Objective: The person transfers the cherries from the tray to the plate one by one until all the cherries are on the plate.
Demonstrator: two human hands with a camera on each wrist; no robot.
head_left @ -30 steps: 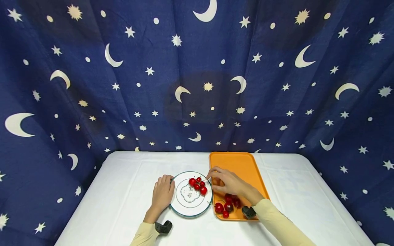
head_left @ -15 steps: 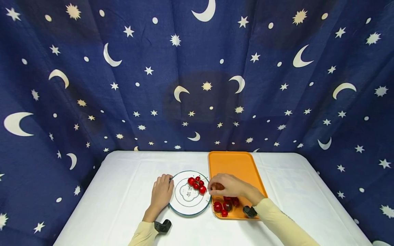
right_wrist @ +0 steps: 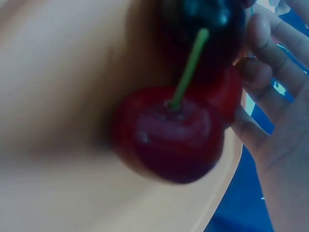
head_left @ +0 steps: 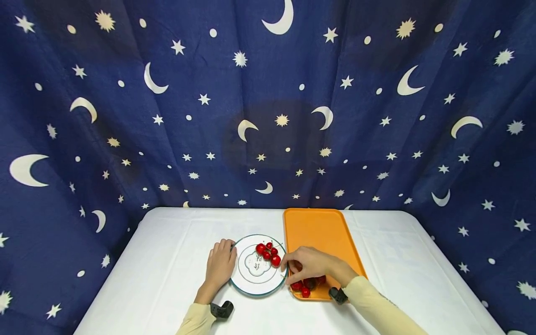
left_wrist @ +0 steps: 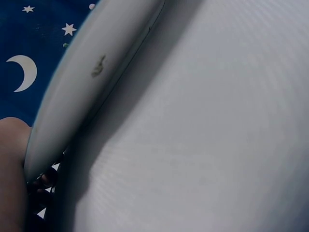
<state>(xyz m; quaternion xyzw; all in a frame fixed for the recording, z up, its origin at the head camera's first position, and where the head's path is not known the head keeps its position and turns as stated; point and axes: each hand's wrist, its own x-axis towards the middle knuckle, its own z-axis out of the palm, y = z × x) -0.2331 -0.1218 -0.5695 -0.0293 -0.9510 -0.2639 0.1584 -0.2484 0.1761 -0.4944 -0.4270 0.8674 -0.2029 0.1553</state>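
A white plate (head_left: pixel 250 281) with a blue-green rim carries a cluster of red cherries (head_left: pixel 275 260) at its right side. My left hand (head_left: pixel 221 261) holds the plate's left rim; the left wrist view has fingers under the plate's edge (left_wrist: pixel 72 96). Over the front left of the orange tray (head_left: pixel 316 228) is my right hand (head_left: pixel 311 263), thumb and index finger apart near the tray's left edge. Below it lie more cherries (head_left: pixel 305 292), partly hidden. The right wrist view shows a red cherry (right_wrist: pixel 166 137) with a green stem and a dark cherry (right_wrist: pixel 207 34) close to the fingertips.
Plate and tray stand side by side on a white-covered table (head_left: pixel 184 242). A dark blue curtain (head_left: pixel 201 135) with moons and stars surrounds the table's back and sides. Black wrist cameras (head_left: pixel 223 309) sit on both wrists.
My right hand has moved from the plate's right edge towards the front, down over the cherries on the tray, its thumb and index spreading apart. The left hand stays at the plate.
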